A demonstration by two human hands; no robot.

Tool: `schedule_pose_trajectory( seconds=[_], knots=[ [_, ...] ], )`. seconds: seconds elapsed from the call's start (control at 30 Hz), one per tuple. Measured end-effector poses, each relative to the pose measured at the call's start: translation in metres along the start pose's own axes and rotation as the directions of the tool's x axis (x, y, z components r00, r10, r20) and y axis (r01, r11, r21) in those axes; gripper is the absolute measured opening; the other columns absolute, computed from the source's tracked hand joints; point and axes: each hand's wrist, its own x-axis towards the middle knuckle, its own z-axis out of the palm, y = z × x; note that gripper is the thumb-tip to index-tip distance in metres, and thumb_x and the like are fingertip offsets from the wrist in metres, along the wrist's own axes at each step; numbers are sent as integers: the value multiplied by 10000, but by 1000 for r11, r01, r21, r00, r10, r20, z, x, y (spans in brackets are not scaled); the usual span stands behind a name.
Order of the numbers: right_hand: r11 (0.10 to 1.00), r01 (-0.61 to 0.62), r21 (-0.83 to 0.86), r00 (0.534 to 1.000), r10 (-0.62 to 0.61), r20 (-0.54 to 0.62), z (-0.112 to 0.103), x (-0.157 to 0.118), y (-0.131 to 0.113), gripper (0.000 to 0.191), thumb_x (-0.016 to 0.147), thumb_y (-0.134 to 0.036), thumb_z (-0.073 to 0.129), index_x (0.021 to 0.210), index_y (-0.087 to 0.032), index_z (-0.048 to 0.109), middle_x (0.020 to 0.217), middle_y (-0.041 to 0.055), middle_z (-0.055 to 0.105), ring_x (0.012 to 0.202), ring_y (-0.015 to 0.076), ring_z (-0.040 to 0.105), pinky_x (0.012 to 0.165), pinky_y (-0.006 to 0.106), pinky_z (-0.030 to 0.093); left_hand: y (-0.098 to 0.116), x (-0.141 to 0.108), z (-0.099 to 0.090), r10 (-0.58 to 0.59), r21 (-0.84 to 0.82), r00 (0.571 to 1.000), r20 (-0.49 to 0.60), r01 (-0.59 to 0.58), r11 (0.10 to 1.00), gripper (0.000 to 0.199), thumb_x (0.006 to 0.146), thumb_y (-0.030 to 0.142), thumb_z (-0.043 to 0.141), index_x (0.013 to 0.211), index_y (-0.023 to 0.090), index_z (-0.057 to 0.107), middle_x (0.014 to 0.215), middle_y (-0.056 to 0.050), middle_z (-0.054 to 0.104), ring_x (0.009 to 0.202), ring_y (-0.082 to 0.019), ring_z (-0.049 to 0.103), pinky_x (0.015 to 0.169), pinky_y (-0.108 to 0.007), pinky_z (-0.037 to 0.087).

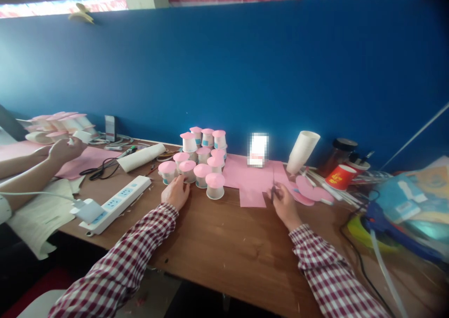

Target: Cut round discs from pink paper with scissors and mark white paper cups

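My left hand (175, 194) has its fingers curled against the lower side of a white paper cup (187, 167) topped with a pink paper disc. Around it stand several more such capped cups, some stacked at the back; one cup (215, 185) is at the front right of the group. In my right hand (286, 206) is a small dark tool that looks like scissors (273, 193), held at the right edge of the pink paper sheets (252, 196). Cut pink paper pieces (308, 190) lie just right of that hand.
A phone-like bright screen (257, 148) stands behind the pink sheets. Right of it are a leaning cup stack (303, 150), a red cup (341, 177) and a blue-handled glue gun (396, 236). Left lie a power strip (117, 205), another cup stack (142, 157) and a co-worker's hands (68, 148).
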Motion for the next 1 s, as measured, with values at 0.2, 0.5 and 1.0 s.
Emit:
schedule_pose_trajectory(
  seconds=[0.2,0.5,1.0],
  knots=[
    [1000,9,-3,1000,-9,1,0,0,-1,573,723,-571,597,1095,-139,534,877,120,692,793,236,654,744,387,526,7,12,1,-17,45,997,76,14,999,362,855,250,341,1165,254,528,1180,-72,594,1005,-239,582,780,-336,452],
    [1000,13,-26,1000,-13,7,-1,-1,-3,580,711,-594,587,1069,-142,529,848,117,694,773,240,656,723,385,525,7,28,7,44,-55,987,156,-36,998,465,801,123,342,1219,230,515,1222,-68,583,1106,-234,538,893,-334,414],
    [998,29,-48,999,-27,30,-2,2,7,522,757,-539,571,1075,-128,519,880,131,683,798,233,646,753,382,511,31,14,13,-65,-244,985,159,103,964,596,716,425,591,1205,193,341,1188,-132,575,1033,-252,579,776,-343,446]
  ],
)
